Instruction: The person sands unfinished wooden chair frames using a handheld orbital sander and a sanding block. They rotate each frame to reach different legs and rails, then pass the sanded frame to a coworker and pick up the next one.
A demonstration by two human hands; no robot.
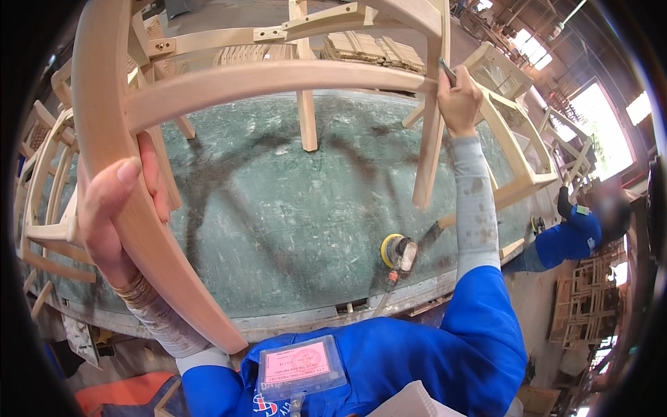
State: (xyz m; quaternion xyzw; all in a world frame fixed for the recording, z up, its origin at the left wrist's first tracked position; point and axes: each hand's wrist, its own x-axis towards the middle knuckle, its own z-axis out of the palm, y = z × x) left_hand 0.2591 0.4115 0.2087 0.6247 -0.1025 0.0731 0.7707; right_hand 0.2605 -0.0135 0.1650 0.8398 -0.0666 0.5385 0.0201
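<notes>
Broad worktable with scuffed green top [326, 208], dark smudges across it. Over it, in front of you: pale wooden chair frame with curved rails [278, 78], tilted, its broad curved leg running down toward your left forearm. Pale wooden chair frame at right [517, 191], beside your right sleeve; another pale wooden chair frame at left [52, 229], beyond your left hand [104, 215]. That hand is wrapped round the broad leg, thumb on the near face. Your right hand [460, 104] is up at the far right post, fingers closed on a thin grey-green piece [446, 71]; its kind unclear. Yellow-rimmed round power sander [399, 252] lies near the table's near edge, hose trailing toward you.
</notes>
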